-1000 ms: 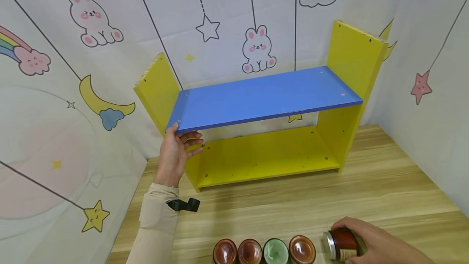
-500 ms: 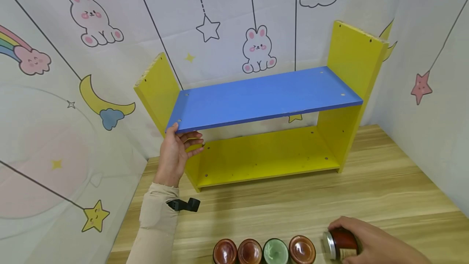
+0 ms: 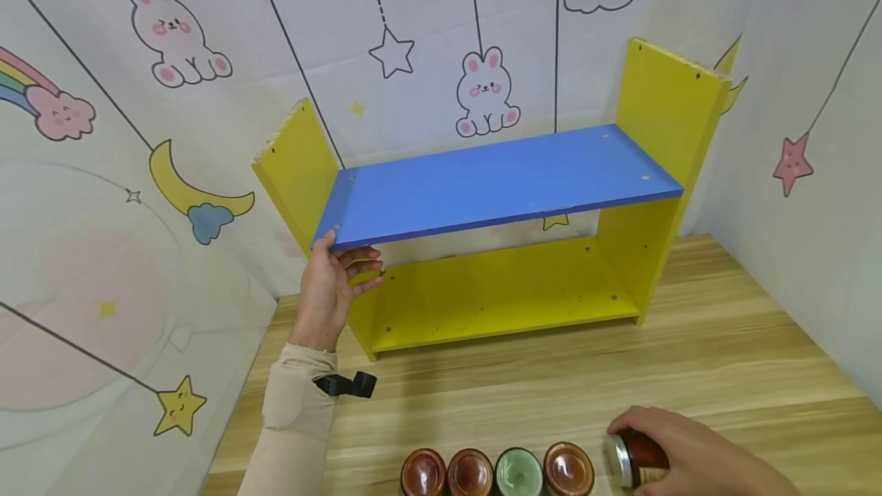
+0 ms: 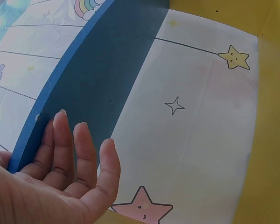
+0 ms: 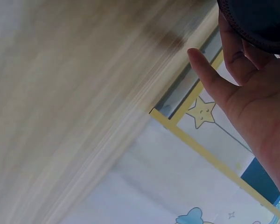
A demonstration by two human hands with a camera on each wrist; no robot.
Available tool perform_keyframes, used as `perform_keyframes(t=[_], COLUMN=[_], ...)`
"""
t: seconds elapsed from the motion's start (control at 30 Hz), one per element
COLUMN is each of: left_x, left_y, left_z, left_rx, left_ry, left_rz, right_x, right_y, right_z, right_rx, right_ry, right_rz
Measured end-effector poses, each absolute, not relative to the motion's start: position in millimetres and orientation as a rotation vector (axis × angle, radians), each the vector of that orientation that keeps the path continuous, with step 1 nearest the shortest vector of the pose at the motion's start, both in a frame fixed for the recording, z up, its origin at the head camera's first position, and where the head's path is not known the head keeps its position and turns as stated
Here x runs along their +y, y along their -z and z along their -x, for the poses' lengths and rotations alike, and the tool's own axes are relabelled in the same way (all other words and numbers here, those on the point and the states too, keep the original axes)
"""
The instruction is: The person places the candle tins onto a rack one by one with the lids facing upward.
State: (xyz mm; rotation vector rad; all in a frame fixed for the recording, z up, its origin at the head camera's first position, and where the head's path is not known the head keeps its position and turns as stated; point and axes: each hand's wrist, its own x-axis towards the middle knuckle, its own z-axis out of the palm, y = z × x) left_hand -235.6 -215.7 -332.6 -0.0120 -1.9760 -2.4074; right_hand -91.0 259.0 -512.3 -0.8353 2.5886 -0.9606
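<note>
My left hand [image 3: 324, 289] grips the front left corner of a blue shelf board [image 3: 496, 184], with the thumb on top and the fingers below. Those bent, spread fingers show under the dark side of the board [image 4: 98, 65] in the left wrist view. At the lower right of the head view, my right hand [image 3: 703, 454] holds a dark red glass jar [image 3: 645, 454] on its side, its silver lid facing left. In the right wrist view, the jar's dark round end [image 5: 261, 21] is at the top right, with my fingers behind it.
The blue board joins two yellow side panels [image 3: 668, 109], above a yellow bottom shelf [image 3: 496, 293]. Along the wooden table's [image 3: 496, 385] near edge stands a row of several jars, reddish [image 3: 423, 473] and one green [image 3: 519, 473]. Printed fabric walls [image 3: 413, 109] enclose the table.
My right hand has shifted slightly left over the jar, covering more of it. The left hand and the shelf have not visibly moved.
</note>
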Motion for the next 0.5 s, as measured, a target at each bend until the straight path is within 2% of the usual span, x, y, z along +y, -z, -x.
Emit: perform_keyframes(t=[0.23, 0.5], left_x=[-215.9, -215.9], left_y=[332.2, 331.4], left_z=[235.5, 234.8], left_rx=[-1.978, -1.972], left_ry=[2.408, 2.414], left_rz=[0.006, 0.0], right_x=[255.7, 254.9], right_y=[515.1, 513.3], right_z=[93.4, 92.6], right_rx=[2.669, 2.663], right_ry=[0.904, 0.928], right_rz=[0.967, 0.954])
